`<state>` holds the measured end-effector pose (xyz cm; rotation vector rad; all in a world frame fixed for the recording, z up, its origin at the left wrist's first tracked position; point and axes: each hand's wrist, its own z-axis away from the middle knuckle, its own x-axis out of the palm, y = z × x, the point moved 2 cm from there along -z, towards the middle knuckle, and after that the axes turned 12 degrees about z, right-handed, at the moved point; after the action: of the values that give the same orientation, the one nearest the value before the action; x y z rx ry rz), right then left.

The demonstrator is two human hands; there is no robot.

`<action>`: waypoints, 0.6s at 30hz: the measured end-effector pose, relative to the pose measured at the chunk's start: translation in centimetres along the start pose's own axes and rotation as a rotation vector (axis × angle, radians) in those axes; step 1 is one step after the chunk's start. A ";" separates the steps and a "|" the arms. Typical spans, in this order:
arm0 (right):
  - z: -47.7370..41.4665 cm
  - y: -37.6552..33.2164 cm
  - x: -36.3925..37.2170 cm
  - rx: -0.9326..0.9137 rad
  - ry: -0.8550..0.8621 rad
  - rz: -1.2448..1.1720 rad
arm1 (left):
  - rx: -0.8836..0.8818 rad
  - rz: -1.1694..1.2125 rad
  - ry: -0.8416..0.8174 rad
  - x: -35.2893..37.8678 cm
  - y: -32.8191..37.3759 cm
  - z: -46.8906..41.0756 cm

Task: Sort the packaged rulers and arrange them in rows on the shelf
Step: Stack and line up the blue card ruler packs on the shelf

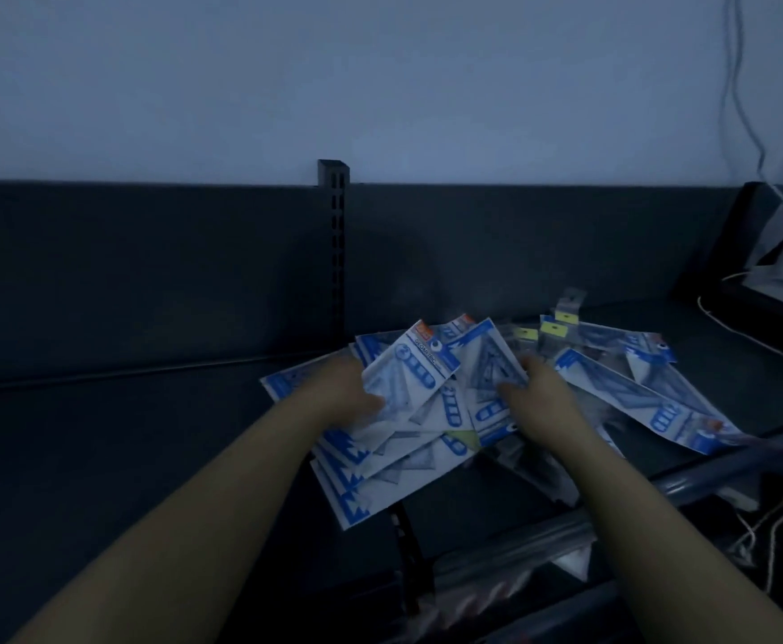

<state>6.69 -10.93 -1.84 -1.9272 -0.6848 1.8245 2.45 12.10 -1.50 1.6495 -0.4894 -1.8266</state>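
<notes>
Several blue-and-white packaged rulers (408, 457) lie in a loose fanned heap on the dark shelf (124, 434). My left hand (350, 392) grips a bundle of these packs at their left edge, thumb on top. My right hand (531, 388) holds the same bundle from the right, fingers curled onto a pack. More blue packs (645, 402) spread out to the right, and clear packs with yellow tags (552, 330) lie behind them. The light is dim.
A slotted upright post (334, 253) splits the dark back panel. The shelf's front rail (659, 499) runs diagonally at lower right. White cables (761, 532) hang at the right edge, near a dark box (752, 253) in the far right corner.
</notes>
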 end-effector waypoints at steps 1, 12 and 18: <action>0.0 0.2 -0.2 0.004 0.001 -0.004 | -0.015 -0.054 0.010 0.2 0.1 0.0; -0.5 -0.8 0.6 -0.061 0.014 -0.110 | -0.041 0.377 -0.053 -2.3 -1.2 1.5; -0.6 -2.9 2.1 -0.113 -0.025 -0.110 | -0.144 0.494 0.162 -5.0 -3.9 0.7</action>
<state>7.14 -7.32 -1.73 -1.8994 -0.9011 1.7798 1.13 18.18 -0.13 1.4104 -0.6143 -1.3249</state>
